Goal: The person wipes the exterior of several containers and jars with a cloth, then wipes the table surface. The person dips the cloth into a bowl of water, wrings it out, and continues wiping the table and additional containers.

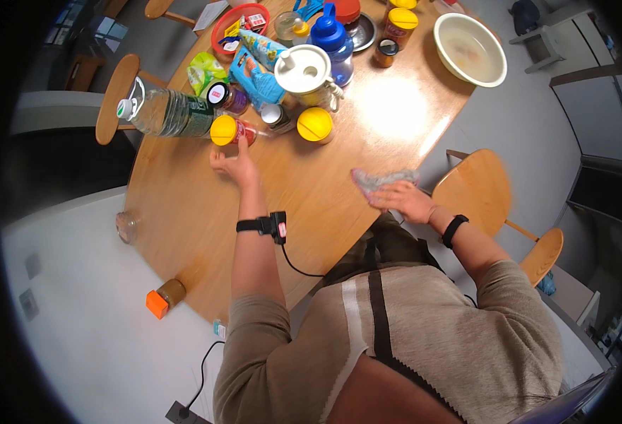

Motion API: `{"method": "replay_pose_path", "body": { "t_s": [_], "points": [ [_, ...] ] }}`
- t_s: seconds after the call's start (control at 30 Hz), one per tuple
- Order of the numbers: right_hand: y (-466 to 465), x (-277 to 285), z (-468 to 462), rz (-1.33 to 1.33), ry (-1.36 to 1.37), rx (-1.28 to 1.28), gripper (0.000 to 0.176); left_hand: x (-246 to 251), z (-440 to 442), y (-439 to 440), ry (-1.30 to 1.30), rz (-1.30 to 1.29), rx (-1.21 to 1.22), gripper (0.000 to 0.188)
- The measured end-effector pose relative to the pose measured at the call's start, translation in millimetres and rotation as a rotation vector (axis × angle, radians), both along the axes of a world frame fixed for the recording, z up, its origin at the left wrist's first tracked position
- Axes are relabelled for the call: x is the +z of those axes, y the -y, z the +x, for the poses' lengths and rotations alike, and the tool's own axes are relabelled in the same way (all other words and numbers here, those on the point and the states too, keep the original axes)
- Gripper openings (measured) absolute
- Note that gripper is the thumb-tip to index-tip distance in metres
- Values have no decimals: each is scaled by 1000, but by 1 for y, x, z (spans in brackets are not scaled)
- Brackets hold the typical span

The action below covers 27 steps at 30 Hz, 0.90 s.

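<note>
My left hand (pixel 236 167) is at the near side of a jar with a yellow lid and red label (pixel 224 131). Its thumb reaches up to the jar, apart from the curled fingers, and I see nothing held in it; whether the thumb touches the jar I cannot tell. At the table's right edge, my right hand (pixel 403 200) lies over a grey cloth with a pink border (pixel 382 180), pressing it on the wooden table (pixel 300 191). Another yellow-lidded jar (pixel 315 125) stands to the right of my left hand.
A large water bottle (pixel 175 112), a white-lidded jug (pixel 304 74), a blue-capped bottle (pixel 334 45) and snack bags (pixel 255 79) crowd the far side. A white basin with cloudy water (pixel 470 50) sits far right. An orange-lidded jar (pixel 165 298) is at the left edge, a chair (pixel 475 191) at right.
</note>
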State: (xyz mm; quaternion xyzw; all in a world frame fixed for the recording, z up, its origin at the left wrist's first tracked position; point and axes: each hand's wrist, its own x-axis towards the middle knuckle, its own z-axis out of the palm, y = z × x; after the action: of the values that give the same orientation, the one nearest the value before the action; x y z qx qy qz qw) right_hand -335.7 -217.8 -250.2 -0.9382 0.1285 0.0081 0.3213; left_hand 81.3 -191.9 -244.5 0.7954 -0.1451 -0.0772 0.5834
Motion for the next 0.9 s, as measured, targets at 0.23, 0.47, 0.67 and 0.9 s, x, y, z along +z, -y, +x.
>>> {"method": "replay_pose_path", "body": {
  "t_s": [0.23,0.47,0.67,0.9],
  "points": [
    [66,-18,-65,-171,87,-533,73,30,-48,-28,-119,-20,22,72],
    [140,-15,-140,-36,-175,-1401,42,60,-68,-56,-197,-118,-67,61],
    [167,59,-158,-104,236,-1448,27,93,-78,-76,-177,-142,-121,53],
    [253,148,-129,487,799,-1314,25,158,-104,-26,-42,-245,-246,46]
  ]
}}
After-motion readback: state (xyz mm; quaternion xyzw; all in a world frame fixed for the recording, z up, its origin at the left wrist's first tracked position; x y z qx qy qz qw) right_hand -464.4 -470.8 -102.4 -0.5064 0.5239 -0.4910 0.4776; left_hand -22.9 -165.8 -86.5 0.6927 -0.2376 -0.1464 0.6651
